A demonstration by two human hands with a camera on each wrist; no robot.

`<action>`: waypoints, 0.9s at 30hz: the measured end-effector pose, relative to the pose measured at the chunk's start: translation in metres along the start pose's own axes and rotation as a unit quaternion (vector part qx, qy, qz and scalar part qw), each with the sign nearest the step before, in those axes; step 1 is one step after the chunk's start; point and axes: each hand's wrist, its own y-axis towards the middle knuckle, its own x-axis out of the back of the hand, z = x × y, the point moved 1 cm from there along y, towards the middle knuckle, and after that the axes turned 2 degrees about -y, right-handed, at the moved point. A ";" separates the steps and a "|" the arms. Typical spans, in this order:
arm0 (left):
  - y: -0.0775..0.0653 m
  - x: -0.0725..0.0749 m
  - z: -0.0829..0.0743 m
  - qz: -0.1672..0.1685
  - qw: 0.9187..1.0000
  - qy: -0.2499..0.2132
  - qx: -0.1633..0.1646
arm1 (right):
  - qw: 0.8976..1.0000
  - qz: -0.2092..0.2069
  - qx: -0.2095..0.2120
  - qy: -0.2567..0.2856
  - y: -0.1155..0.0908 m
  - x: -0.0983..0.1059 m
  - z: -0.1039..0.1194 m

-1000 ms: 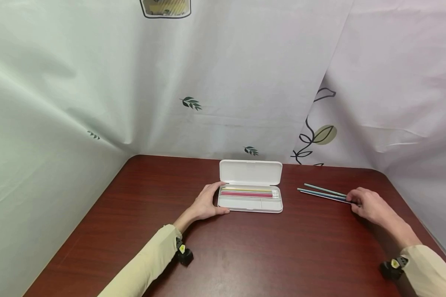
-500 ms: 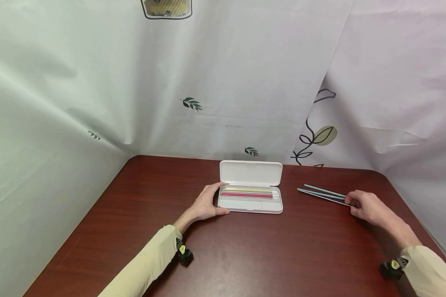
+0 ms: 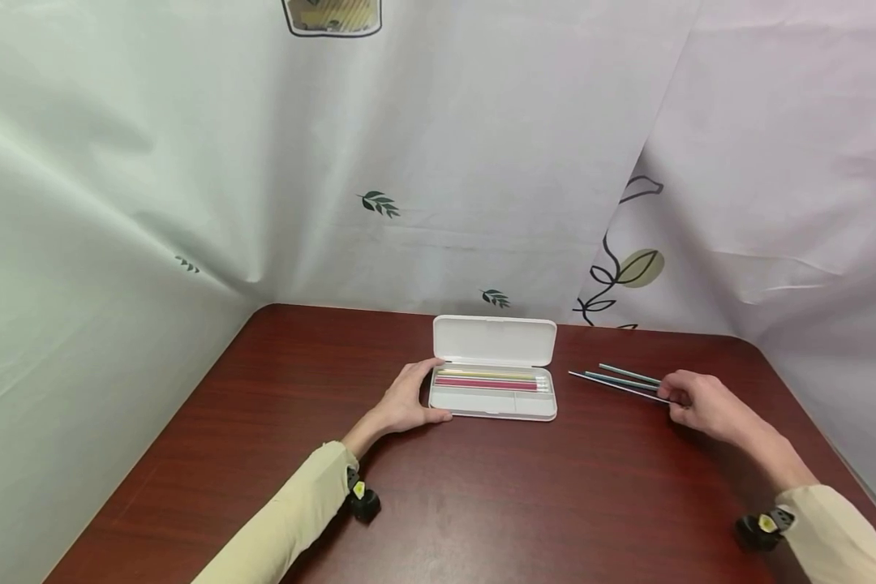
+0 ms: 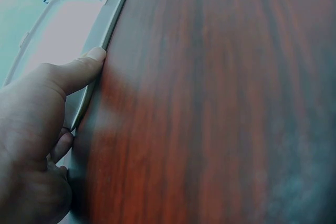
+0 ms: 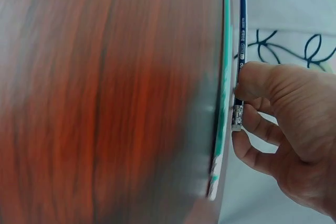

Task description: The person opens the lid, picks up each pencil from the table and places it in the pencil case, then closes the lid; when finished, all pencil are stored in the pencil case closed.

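Note:
My left hand grips the left end of an open white pencil case, thumb on its front edge and fingers toward the back. The left wrist view shows the thumb pressed on the case's rim. Yellow and red pencils lie side by side in the case's rear compartment. At the right, my right hand pinches a dark blue pencil near its silver ferrule and white eraser. Beside it a teal pencil lies on the table, and the head view shows another blue pencil there.
The raised lid stands at the back of the case, close to the white patterned curtain. Curtains also hang to the left and right of the dark red wooden table. The case's front compartment has a divider.
My right hand has moved a little left, drawing the pinched pencil away from the other two so its tip points further toward the case. The left hand has stayed on the case.

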 end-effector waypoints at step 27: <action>-0.001 0.001 -0.001 0.000 1.000 -0.002 0.005 | 0.998 0.035 0.022 0.047 0.042 -0.013 0.042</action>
